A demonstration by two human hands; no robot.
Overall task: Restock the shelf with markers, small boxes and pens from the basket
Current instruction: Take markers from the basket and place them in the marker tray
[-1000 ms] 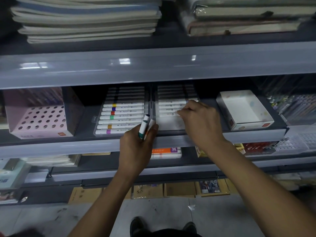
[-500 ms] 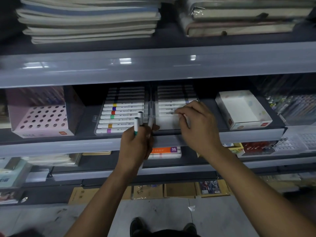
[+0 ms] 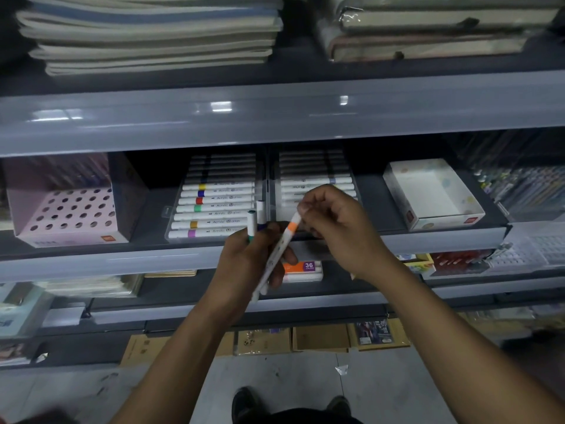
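You face grey shelving (image 3: 275, 117) with glossy front edges catching ceiling light; below lies a scuffed grey floor (image 3: 305, 381) lined with flat cardboard boxes (image 3: 321, 338)

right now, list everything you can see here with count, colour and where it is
orange marker: one, white with orange band, pinched at its top by the right hand, lower end in the left hand
held markers: two, white, upright in the left hand
left tray: one, clear, full of white markers, middle shelf
right tray: one, clear, markers at the back, front part bare
pink box: one, holed top, shelf left
white box: one, open, shelf right
notebooks: stack, pale, top shelf left
36 pack: one, orange and purple, lower shelf
cartons: several, brown, bottom
shoes: two, dark, on the floor
left hand: grips markers
right hand: pinches orange marker
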